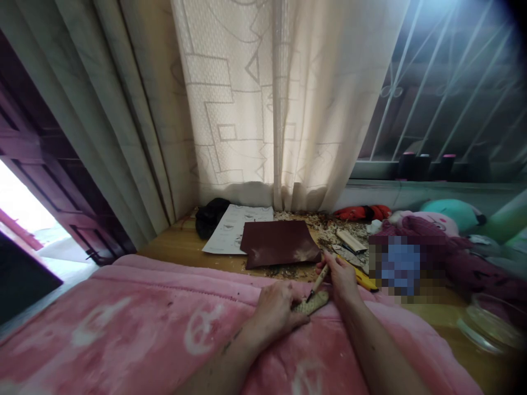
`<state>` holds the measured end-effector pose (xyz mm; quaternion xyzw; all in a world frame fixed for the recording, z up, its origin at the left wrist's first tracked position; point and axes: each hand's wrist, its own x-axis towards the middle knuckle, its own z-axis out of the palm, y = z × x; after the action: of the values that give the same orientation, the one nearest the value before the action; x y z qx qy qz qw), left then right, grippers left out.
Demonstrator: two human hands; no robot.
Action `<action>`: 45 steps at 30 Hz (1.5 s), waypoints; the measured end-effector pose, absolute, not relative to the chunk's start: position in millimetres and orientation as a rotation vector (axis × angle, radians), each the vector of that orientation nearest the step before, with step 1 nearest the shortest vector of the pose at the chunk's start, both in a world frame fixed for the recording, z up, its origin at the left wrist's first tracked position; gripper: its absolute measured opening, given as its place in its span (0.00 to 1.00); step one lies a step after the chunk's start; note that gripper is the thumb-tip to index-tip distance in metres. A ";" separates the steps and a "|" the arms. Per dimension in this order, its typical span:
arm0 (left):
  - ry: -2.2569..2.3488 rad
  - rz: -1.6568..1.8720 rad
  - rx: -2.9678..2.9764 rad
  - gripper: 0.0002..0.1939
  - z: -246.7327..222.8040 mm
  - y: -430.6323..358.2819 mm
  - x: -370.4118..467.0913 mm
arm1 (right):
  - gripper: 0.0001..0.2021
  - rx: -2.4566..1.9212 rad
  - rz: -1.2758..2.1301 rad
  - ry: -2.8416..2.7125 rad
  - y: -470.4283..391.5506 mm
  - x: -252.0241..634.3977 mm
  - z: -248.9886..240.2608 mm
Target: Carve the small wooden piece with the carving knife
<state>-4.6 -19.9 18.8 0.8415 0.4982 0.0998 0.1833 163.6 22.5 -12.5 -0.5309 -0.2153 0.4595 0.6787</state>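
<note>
My left hand (276,305) is closed on a flat, pale carved wooden piece (315,302) with a rounded end and a textured surface, held low over the pink blanket. In my right hand (341,276) is a carving tool (319,281) with a light wooden handle, gripped like a pen. Its dark tip points down at the piece, close to my left fingers; whether it touches the wood I cannot tell. Just beside my right hand lies a yellow utility knife (365,281). The fingers of my left hand hide part of the piece.
A dark red sheet (280,242) overlaps white printed paper (222,233) on the wooden table (175,247). Wood shavings (325,220) spread behind them near a pale wooden block (351,240). A black bag (209,216), a red cloth (362,212) and a glass bowl (488,326) stand around; the pink blanket (144,323) covers the front.
</note>
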 end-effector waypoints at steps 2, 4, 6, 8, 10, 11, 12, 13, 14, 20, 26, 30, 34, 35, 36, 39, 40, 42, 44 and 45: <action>1.354 0.303 2.397 0.14 19.7 -19.7 -5.2 | 0.20 -1.193 1.000 -0.489 24.3 163.1 -14.6; 1.331 0.307 2.407 0.13 18.8 -19.4 -5.6 | 0.18 -1.183 0.970 -0.478 26.0 162.0 -15.1; 1.324 0.305 2.411 0.13 16.7 -19.2 -5.7 | 0.16 -1.149 0.954 -0.423 27.1 160.7 -13.7; 1.317 0.313 2.421 0.13 14.5 -19.4 -5.8 | 0.15 -1.081 0.941 -0.344 27.3 159.9 -11.1; 1.295 0.328 2.442 0.13 13.4 -19.9 -5.8 | 0.14 -0.981 0.943 -0.294 26.4 159.9 -8.6; 1.285 0.332 2.450 0.13 13.6 -20.2 -5.8 | 0.13 -0.926 0.955 -0.282 25.7 160.2 -7.7; 1.277 0.330 2.457 0.12 14.1 -20.4 -5.7 | 0.13 -0.874 0.980 -0.274 24.9 160.7 -7.0; 1.271 0.324 2.462 0.12 15.0 -20.6 -5.6 | 0.13 -0.825 1.016 -0.266 24.0 161.3 -6.4; 1.266 0.314 2.467 0.12 16.1 -20.6 -5.5 | 0.12 -0.781 1.058 -0.257 23.2 162.0 -5.9; 1.218 0.350 2.516 0.10 19.3 -19.4 -4.7 | 0.12 -0.653 1.190 -0.179 19.5 165.1 -0.3; 1.249 0.385 2.466 0.09 13.1 -19.2 -4.6 | 0.13 -0.592 1.214 -0.174 16.5 163.1 7.0; 1.239 0.348 2.452 0.09 10.4 -18.1 -5.1 | 0.14 -0.623 1.169 -0.212 14.1 158.7 11.2; 1.205 0.330 2.475 0.10 12.1 -17.1 -5.5 | 0.15 -0.667 1.116 -0.266 11.8 154.8 13.2; 1.205 0.321 2.471 0.11 13.0 -17.1 -5.5 | 0.16 -0.678 1.107 -0.278 11.5 154.0 13.4; 1.204 0.309 2.464 0.11 13.8 -17.0 -5.5 | 0.16 -0.685 1.104 -0.288 11.2 153.3 13.4; 1.200 0.292 2.455 0.12 15.2 -16.8 -5.7 | 0.17 -0.687 1.115 -0.304 10.7 151.5 13.7; 1.203 0.294 2.454 0.12 15.1 -16.7 -5.8 | 0.17 -0.686 1.119 -0.307 10.6 150.8 13.9; 1.205 0.301 2.458 0.12 14.3 -16.2 -6.2 | 0.17 -0.691 1.120 -0.316 10.1 149.5 15.0; 1.205 0.304 2.468 0.12 13.2 -15.5 -6.5 | 0.18 -0.697 1.106 -0.328 9.3 148.1 16.9; 1.204 0.304 2.473 0.12 12.9 -15.2 -6.5 | 0.18 -0.698 1.097 -0.335 8.8 147.3 18.1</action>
<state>-6.5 -15.2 12.9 0.8781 0.4274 0.1079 0.1860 147.3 8.8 18.1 -0.3232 -0.1552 0.5083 0.7830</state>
